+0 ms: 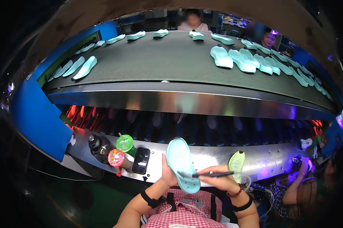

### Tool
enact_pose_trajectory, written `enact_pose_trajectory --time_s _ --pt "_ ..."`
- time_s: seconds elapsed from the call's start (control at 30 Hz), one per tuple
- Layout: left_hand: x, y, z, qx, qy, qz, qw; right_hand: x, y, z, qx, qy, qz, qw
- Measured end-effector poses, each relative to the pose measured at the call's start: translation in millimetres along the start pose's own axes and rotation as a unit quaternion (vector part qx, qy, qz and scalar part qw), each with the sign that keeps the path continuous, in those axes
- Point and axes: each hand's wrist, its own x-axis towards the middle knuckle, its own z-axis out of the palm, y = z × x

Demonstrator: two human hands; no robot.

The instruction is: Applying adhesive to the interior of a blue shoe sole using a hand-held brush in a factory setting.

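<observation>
A pale blue shoe sole [179, 154] stands tilted over the near edge of the metal ledge, toe end up. My left hand [169, 173] is closed round its left edge. In my right hand [221, 181] is a thin black brush [217, 174], gripped between the fingers. Its tip lies over the lower part of the sole, where several small dark marks show; whether the tip touches cannot be made out. Just beyond my right hand rests a yellow-green sole-shaped piece [236, 163] on the ledge.
Left on the metal ledge [262, 161] are a black bottle [99, 148], a green-lidded cup [125, 143], a red-topped cup [116, 157] and a phone [141, 160]. Beyond, a dark conveyor belt [148, 60] carries several pale blue soles [221, 57]. A co-worker's hand [304, 166] is at right.
</observation>
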Motion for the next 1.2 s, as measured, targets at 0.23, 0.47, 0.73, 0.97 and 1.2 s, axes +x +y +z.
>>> enact_pose_trajectory --time_s 0.23,0.47,0.73,0.97,1.2 --pt "3 -15 13 -0.184 -0.177 -0.054 0.965 9 -1 14 0.002 -0.038 0.013 0.999" --pt "0 -16 12 -0.018 -0.057 -0.023 0.998 0 3 11 0.058 0.089 -0.011 0.994" --pt "-3 -20 13 0.02 -0.086 -0.021 0.996 -5 4 8 0.075 0.108 -0.006 0.991" --pt "1 -22 7 0.041 0.006 -0.015 0.999 -6 5 6 0.079 0.174 -0.032 0.981" --pt "-2 -19 10 -0.016 -0.064 0.003 0.998 -8 2 3 0.145 0.037 -0.015 0.989"
